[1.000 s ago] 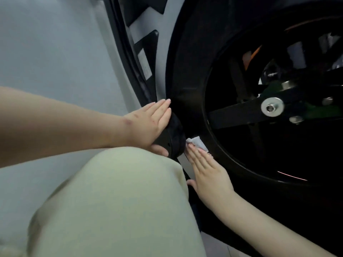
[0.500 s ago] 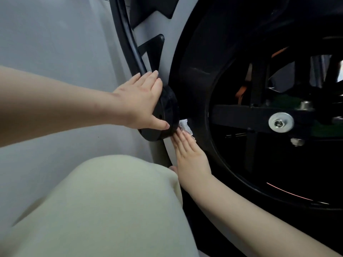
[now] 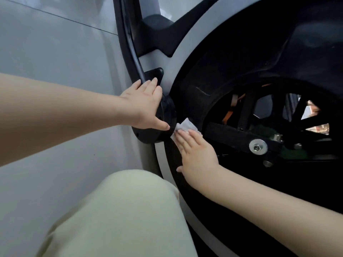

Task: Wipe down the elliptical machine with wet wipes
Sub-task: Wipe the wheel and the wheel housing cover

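Observation:
The elliptical machine's black flywheel housing (image 3: 232, 58) fills the right side, with a grey rim band (image 3: 167, 160) curving along its left edge. A white wet wipe (image 3: 186, 125) lies flat on the black housing near that rim. My right hand (image 3: 196, 154) presses the wipe down with its fingers stretched flat; only the wipe's far end shows. My left hand (image 3: 144, 106) rests flat on a round black cap (image 3: 163, 127) at the machine's left edge, thumb along its lower side.
A black curved tube (image 3: 128, 43) runs up from the cap. A crank bar with a silver bolt (image 3: 258, 146) sits inside the open wheel. My knee in pale trousers (image 3: 118, 216) is close below. Grey floor (image 3: 46, 52) lies to the left.
My right hand has slid the wipe upward along the housing edge beside the round cap. My left hand stays on the cap. The view has pulled back and tilted up.

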